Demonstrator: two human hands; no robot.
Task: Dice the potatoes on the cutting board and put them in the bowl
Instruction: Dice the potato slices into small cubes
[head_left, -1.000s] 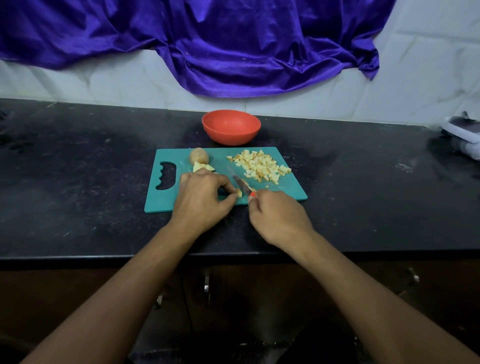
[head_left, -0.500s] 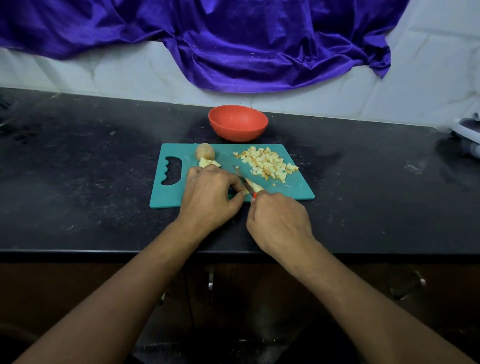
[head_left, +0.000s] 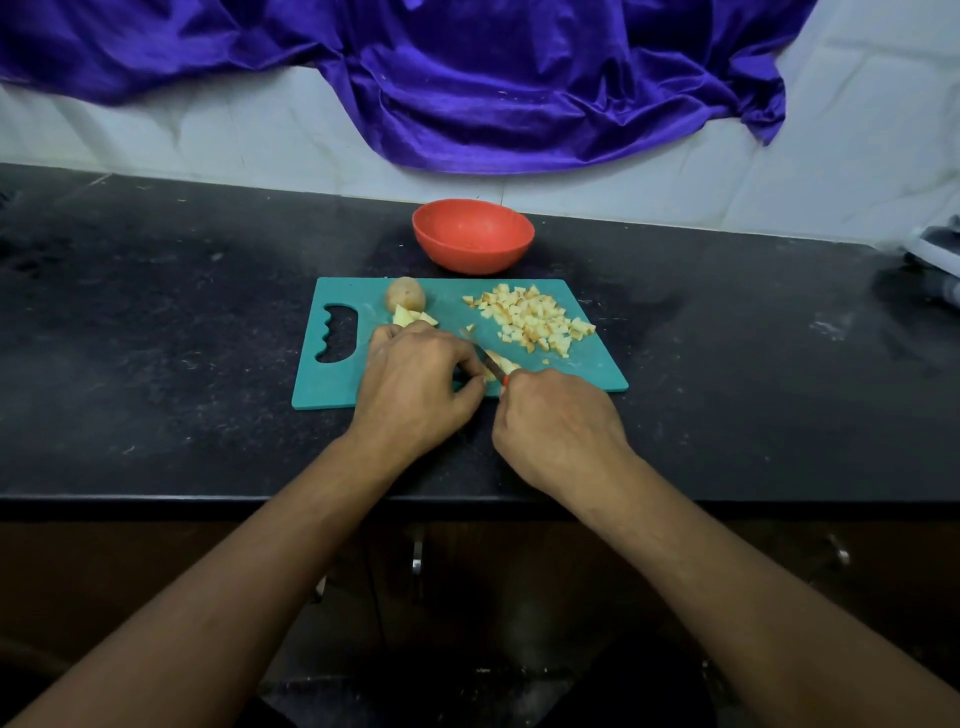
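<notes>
Hardly moving since earlier: pinching a potato strip (head_left: 506, 360) on the board (head_left: 332, 387) with the left hand (head_left: 415, 384), slicing with the knife (head_left: 493, 368) gripped in the right hand (head_left: 556, 426). Risking a nicked fingertip, cutting so close.

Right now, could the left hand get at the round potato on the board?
Probably yes: the left hand lies just before the potato, only cut pieces between, though it holds a slice.

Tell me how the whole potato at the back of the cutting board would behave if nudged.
The whole potato looks rounded, so a nudge would probably roll it on the flat cutting board. Potato wedges beside its near side might block it there. Its unpeeled skin likely grips well.
</notes>
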